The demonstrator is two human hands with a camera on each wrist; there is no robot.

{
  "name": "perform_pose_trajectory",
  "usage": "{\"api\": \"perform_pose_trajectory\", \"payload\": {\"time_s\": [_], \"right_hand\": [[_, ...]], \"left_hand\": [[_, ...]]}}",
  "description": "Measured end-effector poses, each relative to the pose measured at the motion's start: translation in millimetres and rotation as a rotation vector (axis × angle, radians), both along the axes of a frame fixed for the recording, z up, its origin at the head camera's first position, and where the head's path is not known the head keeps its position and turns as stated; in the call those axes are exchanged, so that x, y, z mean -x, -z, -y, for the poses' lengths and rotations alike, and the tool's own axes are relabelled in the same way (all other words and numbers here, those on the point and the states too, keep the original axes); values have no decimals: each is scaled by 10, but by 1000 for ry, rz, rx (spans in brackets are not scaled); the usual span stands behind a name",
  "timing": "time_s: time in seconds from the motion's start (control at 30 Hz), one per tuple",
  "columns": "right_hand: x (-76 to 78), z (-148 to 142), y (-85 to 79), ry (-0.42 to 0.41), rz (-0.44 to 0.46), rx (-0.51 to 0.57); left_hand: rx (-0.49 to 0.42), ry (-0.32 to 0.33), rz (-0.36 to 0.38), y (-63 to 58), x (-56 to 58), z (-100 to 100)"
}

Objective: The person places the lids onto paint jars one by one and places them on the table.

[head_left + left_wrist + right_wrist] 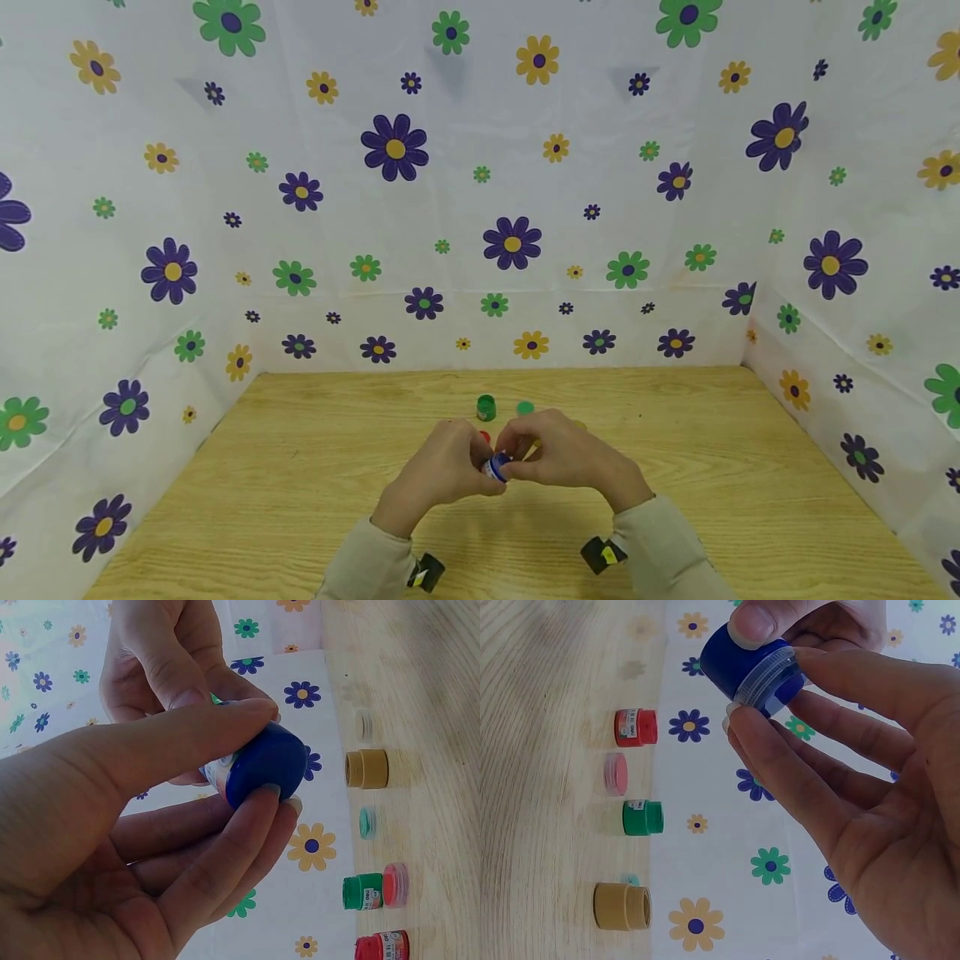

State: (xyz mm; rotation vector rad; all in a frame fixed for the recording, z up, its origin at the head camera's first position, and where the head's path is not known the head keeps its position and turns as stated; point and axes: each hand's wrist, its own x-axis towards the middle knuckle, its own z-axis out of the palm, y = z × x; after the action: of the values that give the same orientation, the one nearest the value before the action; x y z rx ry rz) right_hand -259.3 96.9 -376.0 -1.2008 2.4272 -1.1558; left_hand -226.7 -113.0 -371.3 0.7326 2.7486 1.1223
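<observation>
A small blue paint jar (495, 468) is held between both hands above the wooden table. My left hand (437, 473) grips the jar's blue body (274, 765), thumb on one side and fingertips on the other. My right hand (564, 454) pinches the clear ridged lid (766, 681) at the other end, its thumb and fingers around the rim. The lid sits against the jar; whether it is tight or loose I cannot tell. In the left wrist view, the lid is mostly hidden behind the left thumb.
Behind the hands stand a green jar (486, 407), a red jar (636, 727) and a yellow-brown jar (622, 906), all lidless. Near them lie a red lid (616, 774), a green lid (525, 407) and a clear lid (364, 726). Flower-patterned sheeting (465, 200) encloses the table's back and sides.
</observation>
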Motion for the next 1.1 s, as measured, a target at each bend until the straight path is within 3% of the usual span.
{"api": "perform_pose_trajectory", "payload": {"time_s": [0.33,0.67,1.1], "right_hand": [[-3,-19,2,-1,7,21],[-6,-13,5,-87,35,99],[9,-18,34,-76,26,77]], "left_hand": [[5,-4,-4,11,13,6],[-4,-2,-12,8,9,5],[-18,15,1,8,8,2]]}}
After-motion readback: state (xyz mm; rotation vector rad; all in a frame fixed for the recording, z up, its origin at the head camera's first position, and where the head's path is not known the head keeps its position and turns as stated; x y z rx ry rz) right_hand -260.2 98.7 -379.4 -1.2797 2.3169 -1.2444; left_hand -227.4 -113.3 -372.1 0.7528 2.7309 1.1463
